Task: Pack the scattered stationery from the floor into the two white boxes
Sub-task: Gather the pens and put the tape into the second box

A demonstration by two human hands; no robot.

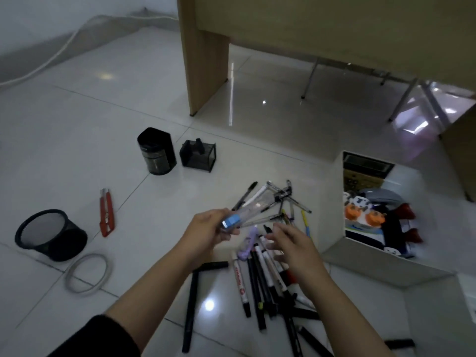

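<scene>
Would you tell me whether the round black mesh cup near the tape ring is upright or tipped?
Tipped: the round black mesh cup lies sideways, mouth showing.

Wooden desk panel point(206, 60) at twelve o'clock; metal chair legs point(309, 78) at one o'clock; white cable point(46, 63) at ten o'clock, on tiled floor point(77, 119).

Pens point(260, 276) piled centre, open box point(334, 202) to their right, mesh cup point(51, 235) far left, cutter point(107, 212) between.

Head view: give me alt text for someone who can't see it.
The left hand grips a bundle of pens above a pile of markers on the tiled floor, with the right hand open beside it. An open white box holding items sits to the right.
</scene>
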